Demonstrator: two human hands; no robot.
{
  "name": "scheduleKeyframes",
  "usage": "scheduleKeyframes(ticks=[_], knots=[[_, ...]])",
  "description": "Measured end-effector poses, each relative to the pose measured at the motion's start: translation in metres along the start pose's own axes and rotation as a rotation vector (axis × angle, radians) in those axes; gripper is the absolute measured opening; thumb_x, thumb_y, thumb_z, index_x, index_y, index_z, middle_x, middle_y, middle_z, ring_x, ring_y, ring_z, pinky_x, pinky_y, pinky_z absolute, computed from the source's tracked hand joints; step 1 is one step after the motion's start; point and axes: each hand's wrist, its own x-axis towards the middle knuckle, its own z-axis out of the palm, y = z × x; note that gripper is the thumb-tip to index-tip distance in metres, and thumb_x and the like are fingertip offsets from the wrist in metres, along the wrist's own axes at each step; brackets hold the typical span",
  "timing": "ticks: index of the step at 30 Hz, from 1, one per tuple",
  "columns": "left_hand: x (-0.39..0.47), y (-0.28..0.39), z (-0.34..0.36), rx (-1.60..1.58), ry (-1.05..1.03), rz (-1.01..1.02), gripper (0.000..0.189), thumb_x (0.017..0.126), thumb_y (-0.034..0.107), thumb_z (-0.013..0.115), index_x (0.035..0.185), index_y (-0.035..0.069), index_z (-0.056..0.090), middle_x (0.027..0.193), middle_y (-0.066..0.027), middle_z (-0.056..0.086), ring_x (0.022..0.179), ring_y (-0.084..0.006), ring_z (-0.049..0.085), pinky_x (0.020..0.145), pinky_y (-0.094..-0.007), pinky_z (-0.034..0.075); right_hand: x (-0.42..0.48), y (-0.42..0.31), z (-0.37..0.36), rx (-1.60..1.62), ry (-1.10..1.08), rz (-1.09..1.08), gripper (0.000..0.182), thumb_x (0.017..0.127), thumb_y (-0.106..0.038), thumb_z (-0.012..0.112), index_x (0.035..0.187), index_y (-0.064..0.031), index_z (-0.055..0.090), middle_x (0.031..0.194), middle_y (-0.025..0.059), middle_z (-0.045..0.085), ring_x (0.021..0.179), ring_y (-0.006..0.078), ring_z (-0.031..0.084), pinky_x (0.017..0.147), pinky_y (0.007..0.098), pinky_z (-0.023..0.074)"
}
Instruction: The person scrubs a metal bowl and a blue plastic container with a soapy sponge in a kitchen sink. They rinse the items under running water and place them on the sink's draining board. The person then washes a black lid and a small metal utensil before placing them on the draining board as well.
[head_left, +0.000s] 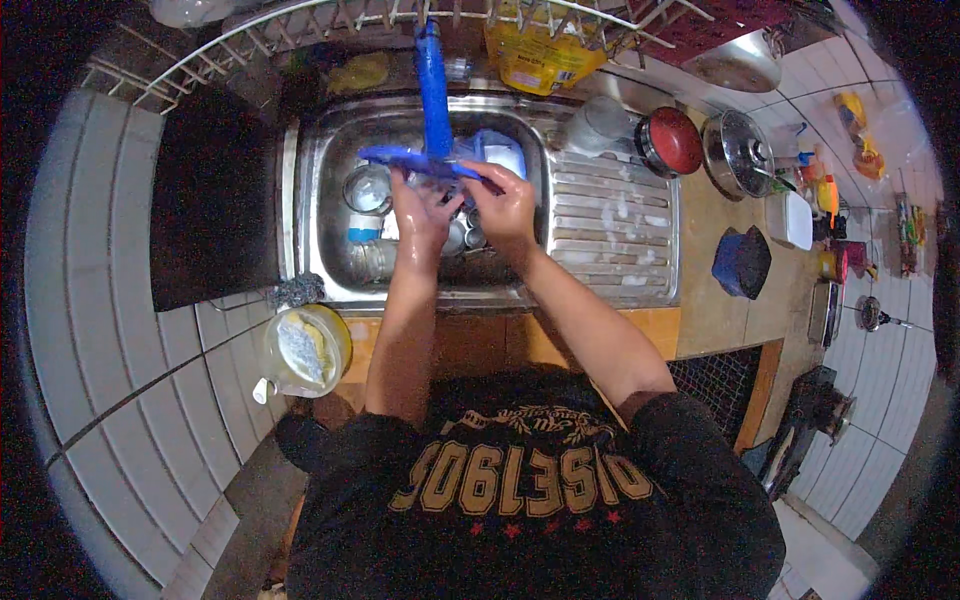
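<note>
Over the steel sink basin (324, 217), my right hand (506, 202) pinches one end of a flat blue plastic item (401, 157), which is seen nearly edge-on. My left hand (420, 221) is palm up under that item, its thumb against the near side. Its other fingers are partly curled, and I cannot tell whether they grip. Both hands look wet. Directly above hangs a blue tap hose (433, 90), its end close to the item. A clear glass bowl (367, 187), a glass jar (371, 259) and a blue-tinted plastic container (501, 154) lie in the basin.
A ribbed drainboard (611, 232) adjoins on the right, with a red bowl (673, 140) and a glass lid (739, 154) beyond. A tub with a sponge (306, 349) and a wire scourer (298, 289) sit front left. Overhead runs a white wire rack (247, 46).
</note>
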Motion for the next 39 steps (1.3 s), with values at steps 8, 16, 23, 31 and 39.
scheduleKeyframes(ticks=[8, 16, 23, 31, 39], knots=[[-0.046, 0.036, 0.01, -0.115, -0.26, -0.052, 0.06, 0.09, 0.053, 0.043, 0.13, 0.007, 0.044, 0.125, -0.0156, 0.053, 0.115, -0.0341, 0.051, 0.099, -0.0562, 0.037, 0.008, 0.015, -0.028, -0.541, -0.078, -0.56, 0.031, 0.069, 0.008, 0.057, 0.089, -0.01, 0.073, 0.103, 0.012, 0.063, 0.102, 0.0314, 0.059, 0.088, 0.0376, 0.0487], [-0.013, 0.033, -0.005, -0.125, -0.324, -0.063, 0.049, 0.092, 0.033, 0.051, 0.129, 0.002, 0.044, 0.127, -0.0144, 0.053, 0.113, -0.0318, 0.053, 0.1, -0.0503, 0.039, 0.007, 0.031, -0.039, 0.209, -0.07, 0.234, 0.035, 0.081, 0.006, 0.046, 0.115, -0.0009, 0.051, 0.112, 0.0155, 0.054, 0.099, 0.0235, 0.06, 0.082, 0.034, 0.0551], [0.002, 0.029, 0.002, -0.2, -0.361, -0.097, 0.047, 0.092, 0.031, 0.05, 0.129, 0.003, 0.044, 0.125, -0.0143, 0.054, 0.115, -0.032, 0.052, 0.101, -0.0503, 0.037, 0.026, 0.039, -0.032, 0.434, -0.086, 0.459, 0.042, 0.086, 0.003, 0.047, 0.126, -0.0009, 0.036, 0.107, 0.0176, 0.055, 0.092, 0.0303, 0.062, 0.075, 0.0429, 0.0579], [0.02, 0.019, 0.001, -0.105, -0.364, 0.016, 0.069, 0.087, 0.061, 0.043, 0.135, 0.013, 0.038, 0.133, -0.0118, 0.046, 0.123, -0.0322, 0.043, 0.101, -0.0526, 0.036, 0.03, 0.028, -0.026, 0.516, 0.03, 0.415, 0.034, 0.084, 0.006, 0.05, 0.114, -0.006, 0.036, 0.107, 0.0171, 0.055, 0.088, 0.0291, 0.062, 0.07, 0.0448, 0.0587], [0.008, 0.004, -0.008, -0.071, -0.325, 0.003, 0.061, 0.096, 0.051, 0.028, 0.138, 0.008, 0.033, 0.138, -0.013, 0.041, 0.124, -0.0304, 0.042, 0.104, -0.0509, 0.033, 0.031, 0.025, -0.032, 0.56, 0.029, 0.456, 0.039, 0.083, 0.003, 0.053, 0.116, -0.0067, 0.037, 0.106, 0.0156, 0.054, 0.091, 0.0282, 0.061, 0.071, 0.0445, 0.0583]])
